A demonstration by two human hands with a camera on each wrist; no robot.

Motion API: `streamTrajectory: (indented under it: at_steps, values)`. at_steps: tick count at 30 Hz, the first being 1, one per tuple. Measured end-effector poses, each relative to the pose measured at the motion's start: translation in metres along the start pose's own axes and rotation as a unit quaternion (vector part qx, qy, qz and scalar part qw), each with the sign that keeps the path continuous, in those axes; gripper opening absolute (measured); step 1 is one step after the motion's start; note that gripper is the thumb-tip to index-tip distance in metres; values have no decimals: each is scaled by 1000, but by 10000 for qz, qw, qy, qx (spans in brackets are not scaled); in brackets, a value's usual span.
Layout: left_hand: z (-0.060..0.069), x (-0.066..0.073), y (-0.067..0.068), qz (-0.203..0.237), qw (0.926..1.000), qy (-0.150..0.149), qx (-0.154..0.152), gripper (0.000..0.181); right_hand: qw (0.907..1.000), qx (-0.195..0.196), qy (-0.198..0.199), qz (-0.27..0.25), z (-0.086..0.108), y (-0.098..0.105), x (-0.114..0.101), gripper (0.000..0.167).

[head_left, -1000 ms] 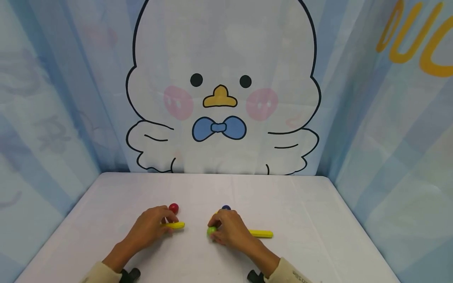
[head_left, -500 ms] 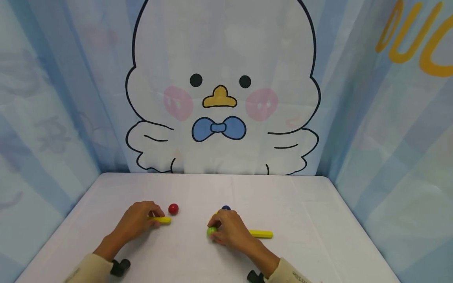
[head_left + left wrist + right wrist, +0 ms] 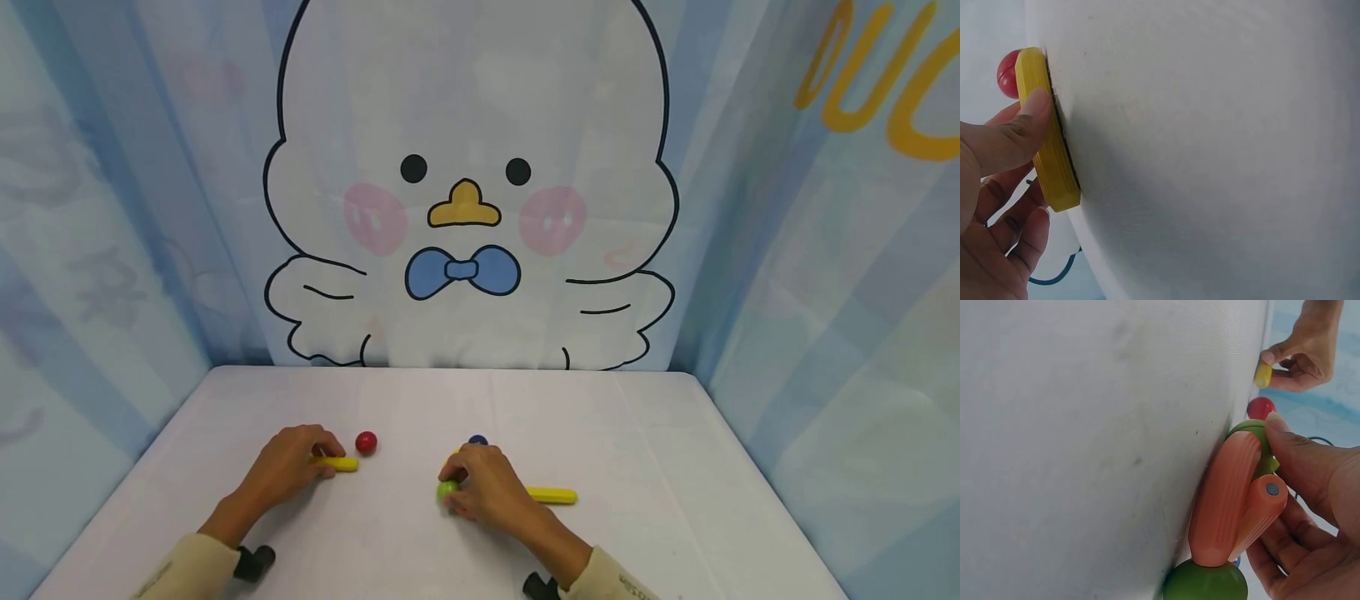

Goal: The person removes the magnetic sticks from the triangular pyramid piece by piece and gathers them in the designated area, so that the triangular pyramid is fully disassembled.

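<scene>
As the left hand (image 3: 291,460) pinches a yellow stick (image 3: 344,464) at lower left and the right hand (image 3: 487,485) grips a green ball (image 3: 446,489) at lower centre, one bump from the stick could roll the red ball (image 3: 366,443).

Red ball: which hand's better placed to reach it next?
Likely the left hand: it pinches a yellow stick near the red ball; the right hand is farther, holding the green ball.

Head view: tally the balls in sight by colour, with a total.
Red ball: 1
Green ball: 1
Blue ball: 1
Total: 3 visible there; the right hand may hide more.
</scene>
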State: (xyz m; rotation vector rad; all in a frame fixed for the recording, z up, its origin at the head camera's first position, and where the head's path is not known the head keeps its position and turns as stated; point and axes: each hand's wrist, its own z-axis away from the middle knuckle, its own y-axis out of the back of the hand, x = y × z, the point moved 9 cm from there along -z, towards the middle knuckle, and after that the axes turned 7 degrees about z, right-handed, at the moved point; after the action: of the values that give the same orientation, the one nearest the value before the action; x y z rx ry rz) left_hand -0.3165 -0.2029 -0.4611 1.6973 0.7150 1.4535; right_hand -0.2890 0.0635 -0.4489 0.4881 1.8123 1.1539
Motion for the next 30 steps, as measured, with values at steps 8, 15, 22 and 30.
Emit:
streamTrajectory:
  at_steps: [8, 15, 22, 30]
  values:
    - [1, -1, 0, -2, 10000, 62, 18, 22, 9999, 75, 86, -81, 1, 2, -3, 23]
    - [3, 8, 2, -37, 9998, 28, 176, 24, 9997, 81, 78, -215, 1, 3, -1, 23]
    - [5, 39, 3, -128, 9968, -455, 647, 24, 9978, 451, -138, -457, 0, 14, 14, 24]
    - [5, 83, -11, 98, 9945, -717, 761, 27, 9943, 925, -159, -513, 0, 38, 30, 25]
